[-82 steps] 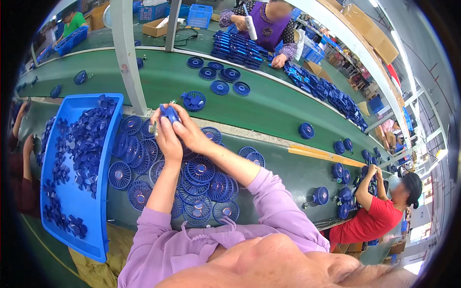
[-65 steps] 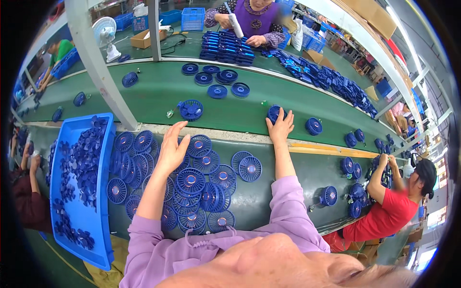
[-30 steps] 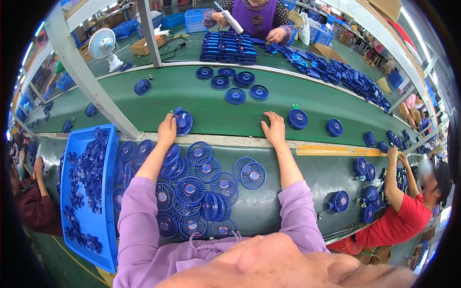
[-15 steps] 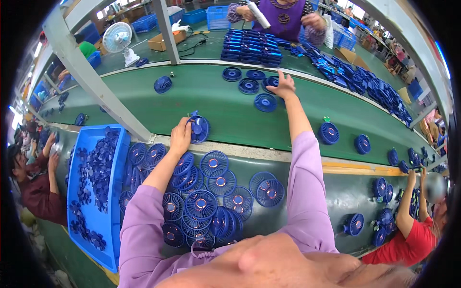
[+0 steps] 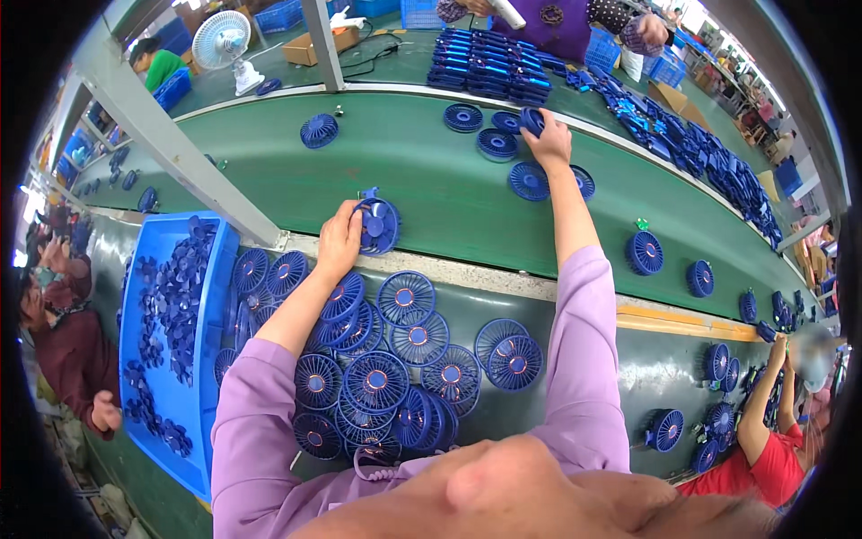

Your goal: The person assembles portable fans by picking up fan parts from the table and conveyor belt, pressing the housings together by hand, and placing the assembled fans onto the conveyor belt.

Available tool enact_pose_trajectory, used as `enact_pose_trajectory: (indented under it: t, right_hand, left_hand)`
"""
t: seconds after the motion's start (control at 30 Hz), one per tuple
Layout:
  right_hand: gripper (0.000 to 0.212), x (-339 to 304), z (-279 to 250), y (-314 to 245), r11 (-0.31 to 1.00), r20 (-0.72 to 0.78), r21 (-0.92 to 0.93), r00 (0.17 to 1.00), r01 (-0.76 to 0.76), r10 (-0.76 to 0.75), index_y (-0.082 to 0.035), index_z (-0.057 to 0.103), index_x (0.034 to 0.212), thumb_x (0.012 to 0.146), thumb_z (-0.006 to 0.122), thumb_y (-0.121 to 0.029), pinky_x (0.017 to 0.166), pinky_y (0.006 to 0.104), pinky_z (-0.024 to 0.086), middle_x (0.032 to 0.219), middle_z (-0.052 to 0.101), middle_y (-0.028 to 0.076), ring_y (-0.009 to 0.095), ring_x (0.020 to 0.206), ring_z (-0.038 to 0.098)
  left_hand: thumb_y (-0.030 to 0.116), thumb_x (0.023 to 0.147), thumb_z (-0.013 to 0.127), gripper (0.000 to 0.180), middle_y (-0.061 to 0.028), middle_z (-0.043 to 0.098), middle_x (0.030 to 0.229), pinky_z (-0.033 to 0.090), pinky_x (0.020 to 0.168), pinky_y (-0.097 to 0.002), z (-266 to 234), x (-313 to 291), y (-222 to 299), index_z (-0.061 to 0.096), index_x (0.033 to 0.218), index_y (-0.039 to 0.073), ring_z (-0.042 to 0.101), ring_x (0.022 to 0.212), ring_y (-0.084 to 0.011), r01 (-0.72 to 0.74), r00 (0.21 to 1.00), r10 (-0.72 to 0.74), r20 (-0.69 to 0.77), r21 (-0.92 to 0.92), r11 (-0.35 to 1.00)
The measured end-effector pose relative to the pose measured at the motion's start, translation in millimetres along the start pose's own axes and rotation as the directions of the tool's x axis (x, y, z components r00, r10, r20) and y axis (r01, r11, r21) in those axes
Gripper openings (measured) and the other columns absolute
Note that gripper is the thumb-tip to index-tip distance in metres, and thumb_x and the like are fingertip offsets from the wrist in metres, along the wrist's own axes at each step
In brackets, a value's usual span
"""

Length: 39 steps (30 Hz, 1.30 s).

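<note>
My left hand (image 5: 338,240) holds a blue fan body with blades (image 5: 378,225) at the near edge of the green conveyor belt (image 5: 431,193). My right hand (image 5: 548,139) reaches far across the belt and grips a small blue fan part (image 5: 532,119) beside other round blue fans (image 5: 496,143). Below my arms, a pile of round blue fan grilles (image 5: 386,359) lies on the dark work surface.
A blue tray (image 5: 148,260) of small blue fan blades sits at my left. A grey metal post (image 5: 171,144) crosses the belt. More blue fans (image 5: 645,252) ride the belt. Other workers sit at the far side (image 5: 548,13), the left (image 5: 63,332) and the right (image 5: 772,449).
My right hand has stretched from the near belt edge to the far side and taken a fan part. My left hand stays at the near edge with its fan.
</note>
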State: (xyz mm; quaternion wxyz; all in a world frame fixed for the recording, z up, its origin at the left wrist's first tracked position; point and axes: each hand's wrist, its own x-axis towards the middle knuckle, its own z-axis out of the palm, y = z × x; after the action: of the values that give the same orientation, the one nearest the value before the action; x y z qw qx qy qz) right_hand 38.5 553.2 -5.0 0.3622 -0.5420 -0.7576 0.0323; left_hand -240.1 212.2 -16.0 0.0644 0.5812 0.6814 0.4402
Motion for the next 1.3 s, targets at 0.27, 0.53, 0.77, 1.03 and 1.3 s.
enact_pose_trajectory:
  t: [0.27, 0.53, 0.77, 1.03, 1.3]
  right_hand:
    - [0.076, 24.7, 31.5, -22.0, 0.974, 0.274, -0.179, 0.944, -0.138, 0.184, -0.027, 0.047, 0.137, 0.072, 0.074, -0.053, 0.098, 0.0536, 0.042, 0.129, 0.054, 0.02, 0.039, 0.119, 0.053]
    - [0.078, 25.6, 54.8, -81.3, 0.997, 0.057, -0.058, 0.997, 0.06, -0.057, -0.023, 0.048, 0.135, 0.068, 0.078, -0.049, 0.1, 0.0477, 0.044, 0.126, 0.052, 0.02, 0.039, 0.12, 0.048]
    - [0.086, 17.3, 64.2, -86.3, 0.991, 0.169, -0.117, 0.981, -0.071, 0.091, -0.026, 0.039, 0.139, 0.066, 0.079, -0.046, 0.097, 0.0528, 0.041, 0.127, 0.048, 0.021, 0.04, 0.119, 0.049]
    - [0.089, -18.3, 9.2, -41.9, 0.966, 0.1, -0.238, 0.986, -0.104, 0.131, -0.028, 0.038, 0.137, 0.061, 0.081, -0.049, 0.093, 0.056, 0.043, 0.128, 0.047, 0.017, 0.039, 0.114, 0.051]
    - [0.101, -51.1, -9.8, -8.4, 0.993, 0.063, -0.078, 0.993, -0.09, 0.096, -0.026, 0.038, 0.139, 0.053, 0.087, -0.047, 0.096, 0.0514, 0.04, 0.127, 0.045, 0.018, 0.039, 0.116, 0.049]
  left_hand:
    - [0.018, 0.097, 0.048, 0.017, -0.0203, 0.063, 0.084, 0.048, 0.071, -0.0457, 14.2, -2.4, -3.7, 0.054, 0.106, 0.006, 0.062, 0.082, -0.0419, -0.067, 0.996, 0.065, -0.06, -0.041, 0.997]
    - [0.018, 0.097, 0.047, 0.019, -0.0188, 0.064, 0.082, 0.048, 0.068, -0.0448, 4.4, 0.2, -3.1, 0.057, 0.108, 0.006, 0.064, 0.078, -0.0393, -0.006, 0.999, 0.005, -0.045, -0.029, 1.0]
    - [0.021, 0.099, 0.045, 0.023, -0.0204, 0.065, 0.089, 0.049, 0.073, -0.0431, 14.4, 2.8, -2.9, 0.058, 0.11, 0.006, 0.065, 0.084, -0.0391, -0.025, 0.999, 0.024, -0.026, -0.031, 0.999]
    - [0.02, 0.1, 0.045, 0.03, -0.0191, 0.065, 0.105, 0.046, 0.088, -0.0351, 9.9, 0.9, -30.8, 0.057, 0.117, -0.001, 0.062, 0.097, -0.0277, -0.012, 0.999, 0.012, 0.032, -0.001, 1.0]
    - [0.025, 0.102, 0.045, 0.034, -0.0168, 0.064, 0.11, 0.043, 0.093, -0.0345, 18.8, 10.2, -56.7, 0.056, 0.12, -0.002, 0.059, 0.101, -0.0268, -0.098, 0.993, 0.097, 0.071, 0.016, 0.995]
